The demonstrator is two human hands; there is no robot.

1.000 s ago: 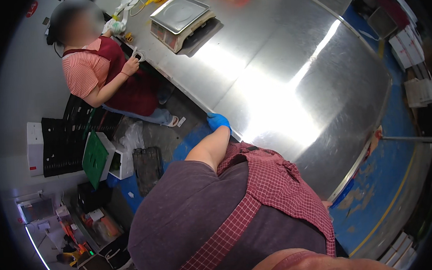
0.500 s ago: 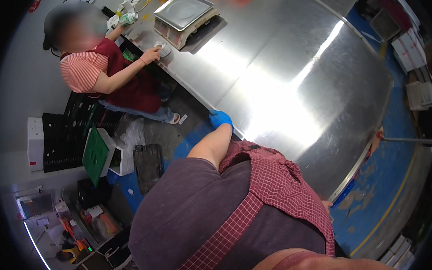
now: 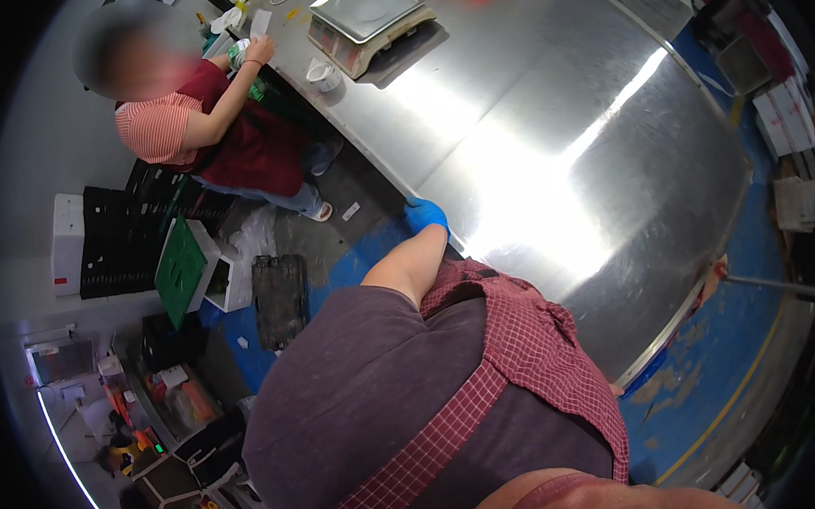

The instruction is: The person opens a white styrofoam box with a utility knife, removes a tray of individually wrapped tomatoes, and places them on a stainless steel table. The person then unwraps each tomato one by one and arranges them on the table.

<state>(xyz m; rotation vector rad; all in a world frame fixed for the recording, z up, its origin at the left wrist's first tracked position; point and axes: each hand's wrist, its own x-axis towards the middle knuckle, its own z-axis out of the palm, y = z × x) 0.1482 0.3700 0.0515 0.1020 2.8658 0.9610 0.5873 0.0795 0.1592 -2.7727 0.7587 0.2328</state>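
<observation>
Co-worker's hand (image 3: 259,49) has left the white roll (image 3: 322,75) and now holds up a white slip (image 3: 261,23) beside the steel table (image 3: 547,109). Roll sits on table's left side, scale (image 3: 372,17) toward its far end. Person's blue-gloved left hand (image 3: 426,214) touches table's left edge; clamped or just resting, can't tell. Right hand (image 3: 617,390) mostly hidden by table's near corner, state unclear. Hands well apart.

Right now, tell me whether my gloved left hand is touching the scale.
Apart. The head view shows it: a stretch of metal tabletop lies between the gloved left hand and the scale.
</observation>
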